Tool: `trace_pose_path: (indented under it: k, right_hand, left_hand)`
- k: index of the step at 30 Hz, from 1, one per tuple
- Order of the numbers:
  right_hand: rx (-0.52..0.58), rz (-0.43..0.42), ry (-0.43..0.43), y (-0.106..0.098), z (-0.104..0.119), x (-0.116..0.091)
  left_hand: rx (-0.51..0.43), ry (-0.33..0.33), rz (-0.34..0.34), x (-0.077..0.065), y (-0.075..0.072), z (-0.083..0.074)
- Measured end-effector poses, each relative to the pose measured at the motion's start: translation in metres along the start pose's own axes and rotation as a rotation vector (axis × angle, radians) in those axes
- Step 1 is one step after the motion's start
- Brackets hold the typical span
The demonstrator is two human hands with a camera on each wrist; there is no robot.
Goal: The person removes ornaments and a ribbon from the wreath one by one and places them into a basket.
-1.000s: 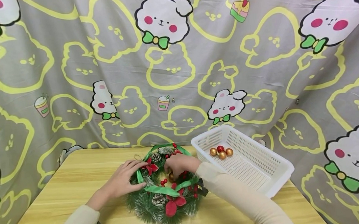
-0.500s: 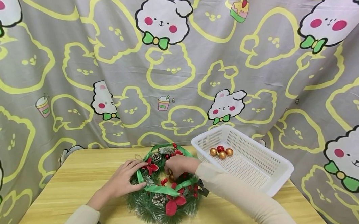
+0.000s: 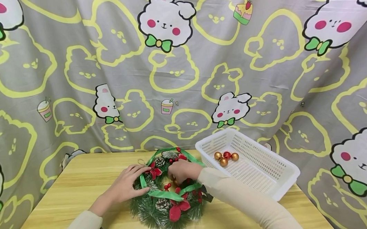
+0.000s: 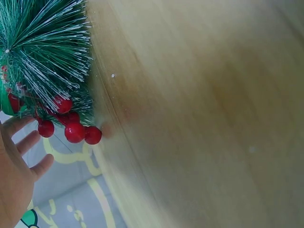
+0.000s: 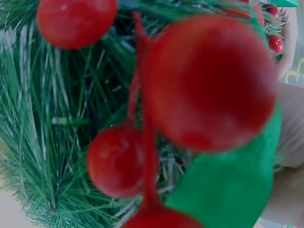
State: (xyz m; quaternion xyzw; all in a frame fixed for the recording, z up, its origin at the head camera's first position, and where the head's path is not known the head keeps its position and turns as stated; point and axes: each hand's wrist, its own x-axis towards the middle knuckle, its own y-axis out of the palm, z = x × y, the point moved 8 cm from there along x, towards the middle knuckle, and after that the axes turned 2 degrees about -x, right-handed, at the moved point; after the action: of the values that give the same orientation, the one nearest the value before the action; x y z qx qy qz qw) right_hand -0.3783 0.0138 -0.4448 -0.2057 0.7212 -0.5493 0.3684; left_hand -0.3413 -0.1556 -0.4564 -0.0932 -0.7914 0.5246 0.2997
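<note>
A green Christmas wreath (image 3: 151, 216) with red flowers, berries, pine cones and green ribbon (image 3: 167, 195) lies on the table. My left hand (image 3: 124, 183) rests on its left side, fingers extended over a red flower (image 3: 153, 171) and thumb by the ribbon. In the left wrist view, the left hand (image 4: 16, 175) shows loosely spread fingers beside red berries (image 4: 74, 132). Reaching into the wreath's centre, my right hand (image 3: 183, 170) has curled fingers holding a gold bauble (image 3: 174, 180), mostly hidden beneath them. Large red berries (image 5: 213, 83) block much of the right wrist view.
A white perforated plastic basket (image 3: 268, 184) stands right of the wreath, behind the right forearm. Several baubles lie in it, gold ones (image 3: 235, 156) and a red one (image 3: 227, 155). A patterned curtain (image 3: 181, 73) hangs behind the wooden table (image 3: 90, 174).
In the basket, the front gold bauble has rolled slightly left and nearer. The gold bauble under my right hand shows less now. My left hand stays in place.
</note>
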Motion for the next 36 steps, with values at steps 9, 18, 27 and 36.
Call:
trace_pose_path:
  k: [9, 18, 27, 36]
  right_hand:
    - [0.107, -0.065, -0.104, -0.015, -0.002, -0.009]
    - [0.171, -0.092, -0.169, -0.033, 0.007, -0.025]
    - [0.16, -0.103, -0.178, -0.046, 0.011, -0.037]
    - [0.219, -0.114, -0.158, -0.056, 0.001, -0.049]
  left_hand:
    - [-0.009, -0.003, 0.005, 0.0, 0.0, -0.001]
    - [-0.003, 0.004, -0.01, -0.001, 0.0, -0.002]
    - [-0.011, -0.004, -0.008, -0.002, 0.001, -0.001]
    - [-0.007, 0.001, -0.007, 0.0, -0.002, -0.003]
